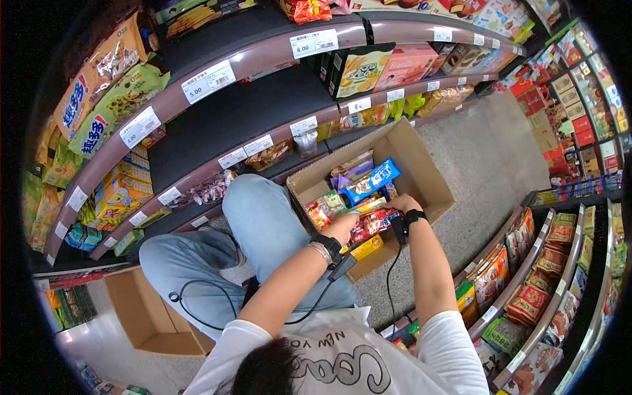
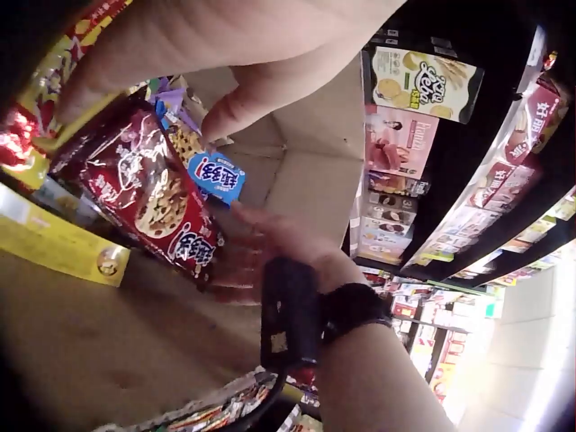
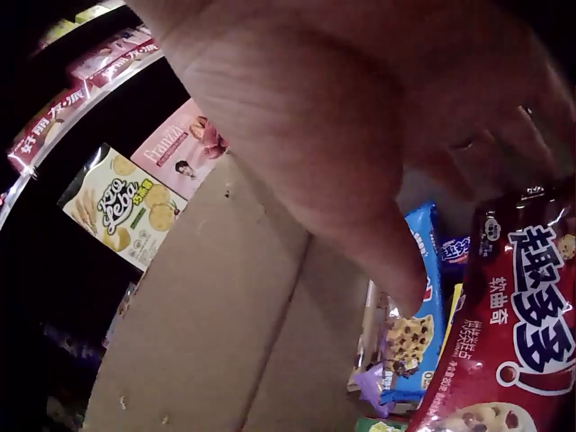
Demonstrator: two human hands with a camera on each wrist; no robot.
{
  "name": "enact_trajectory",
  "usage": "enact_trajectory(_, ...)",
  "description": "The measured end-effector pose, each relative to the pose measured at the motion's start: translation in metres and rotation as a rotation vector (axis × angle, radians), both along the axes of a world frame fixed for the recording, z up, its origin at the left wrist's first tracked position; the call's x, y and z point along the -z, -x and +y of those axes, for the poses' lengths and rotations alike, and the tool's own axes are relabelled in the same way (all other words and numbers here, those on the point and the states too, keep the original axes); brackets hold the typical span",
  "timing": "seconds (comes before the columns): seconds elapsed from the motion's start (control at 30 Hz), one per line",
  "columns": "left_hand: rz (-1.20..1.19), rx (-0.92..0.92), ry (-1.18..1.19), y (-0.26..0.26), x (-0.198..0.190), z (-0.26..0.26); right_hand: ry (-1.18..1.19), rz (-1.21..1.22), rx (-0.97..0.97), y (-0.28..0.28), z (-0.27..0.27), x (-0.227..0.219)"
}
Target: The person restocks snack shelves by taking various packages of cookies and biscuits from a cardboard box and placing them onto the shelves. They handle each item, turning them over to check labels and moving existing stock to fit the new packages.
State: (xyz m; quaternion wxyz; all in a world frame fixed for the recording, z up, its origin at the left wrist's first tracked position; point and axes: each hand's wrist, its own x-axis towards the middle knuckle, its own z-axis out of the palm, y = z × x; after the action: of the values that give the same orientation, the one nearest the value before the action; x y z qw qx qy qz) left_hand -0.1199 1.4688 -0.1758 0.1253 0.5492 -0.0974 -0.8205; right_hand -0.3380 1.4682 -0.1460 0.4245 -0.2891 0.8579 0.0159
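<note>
In the head view, both hands are inside an open cardboard box of packaged snacks. My left hand reaches in from the near left; in the left wrist view its fingers touch a yellow-and-red packet, thumb held apart. My right hand is at the end of a dark red cookie pack, its fingers extended beside that end. Its thumb lies over a blue cookie pack. The red pack partly hides where its fingers touch.
Stocked shelves with price labels curve along the left and top. An empty cardboard box stands on the floor at lower left. Snack racks line the right beyond a floor aisle. A yellow box lies along the carton's near side.
</note>
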Motion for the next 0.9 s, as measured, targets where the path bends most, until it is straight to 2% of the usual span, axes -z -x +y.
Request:
enact_trajectory(0.07,-0.057,0.015,-0.007,-0.001,-0.005,-0.001,-0.088,-0.003,-0.014,0.01,0.001,0.019)
enact_trajectory(0.13,-0.093,0.07,0.043,-0.008,-0.039,-0.004,-0.058,-0.044,0.014,0.032,0.004,0.059)
enact_trajectory(0.17,-0.098,0.072,0.03,-0.006,-0.04,-0.003,-0.043,-0.063,0.029,0.038,0.005,0.07)
enact_trajectory(0.2,-0.103,0.074,0.019,-0.002,-0.039,-0.002,-0.032,-0.036,-0.024,0.036,0.003,0.057)
enact_trajectory(0.27,-0.036,0.088,0.014,-0.002,-0.048,-0.002,-0.012,0.02,-0.128,0.012,-0.004,-0.008)
enact_trajectory(0.3,0.034,0.098,0.021,-0.004,-0.066,-0.003,0.185,0.169,-0.128,-0.005,0.0,-0.039)
enact_trajectory(0.37,0.085,0.097,0.033,-0.004,-0.081,-0.008,0.271,-0.027,0.031,-0.01,-0.001,-0.067)
enact_trajectory(0.4,0.091,0.094,0.162,-0.006,-0.086,-0.011,0.313,-0.125,0.11,-0.009,-0.003,-0.072)
enact_trajectory(0.43,0.097,0.091,0.289,-0.009,-0.092,-0.013,0.332,-0.093,0.041,0.002,-0.003,-0.068)
enact_trajectory(0.47,0.103,0.089,0.417,-0.013,-0.099,-0.016,0.561,-0.317,0.123,0.02,0.0,-0.039)
enact_trajectory(0.53,0.166,0.031,0.325,-0.024,-0.126,-0.031,0.628,-0.34,0.133,0.007,-0.002,-0.083)
enact_trajectory(0.6,0.271,-0.018,0.343,-0.037,-0.134,-0.046,0.701,-0.273,0.084,-0.021,0.0,-0.142)
enact_trajectory(0.63,0.314,-0.022,0.356,-0.046,-0.139,-0.052,0.738,-0.238,0.059,-0.028,0.002,-0.156)
enact_trajectory(0.73,0.447,-0.017,0.34,-0.076,-0.152,-0.07,0.934,-0.522,-0.108,-0.03,0.004,-0.154)
enact_trajectory(0.77,0.407,0.004,0.327,-0.088,-0.157,-0.072,0.867,-0.555,-0.153,-0.031,0.008,-0.164)
enact_trajectory(0.8,0.367,0.025,0.314,-0.101,-0.178,-0.073,0.901,-0.515,-0.228,-0.04,0.01,-0.178)
enact_trajectory(0.87,0.426,0.03,0.298,-0.12,-0.189,-0.077,0.966,-0.431,-0.379,-0.055,0.011,-0.197)
enact_trajectory(0.9,0.425,0.023,0.285,-0.126,-0.193,-0.077,1.028,-0.306,-0.472,-0.059,0.008,-0.197)
